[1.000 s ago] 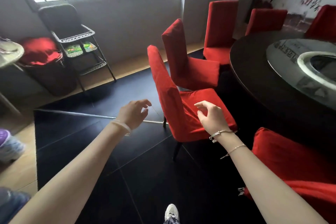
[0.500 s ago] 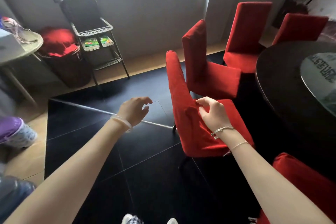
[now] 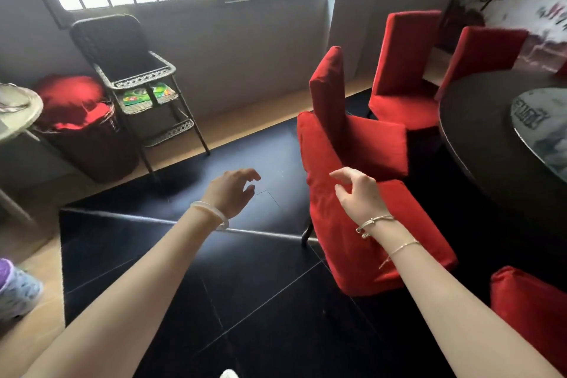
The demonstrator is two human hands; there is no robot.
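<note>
The nearest red-covered chair (image 3: 346, 255) stands on the black floor with its back toward me and its seat toward the round table. My right hand (image 3: 359, 193) hovers at the top edge of that chair's back with fingers loosely curled and spread, gripping nothing; whether a fingertip touches the cover cannot be told. My left hand (image 3: 233, 190) hangs over the floor to the left of the chair, fingers loosely curled and empty. A second red chair (image 3: 328, 95) stands right behind the first.
A dark round table (image 3: 478, 144) with a glass turntable (image 3: 540, 120) fills the right side, with more red chairs (image 3: 408, 49) around it. A wicker high chair (image 3: 132, 70) and a basket of red cloth (image 3: 76, 120) stand under the window. Another person's shoe (image 3: 15, 288) is at left.
Half a second ago my right hand pinched the chair cover at the top of the back; now its fingers are off the cloth. My left hand barely moved.
</note>
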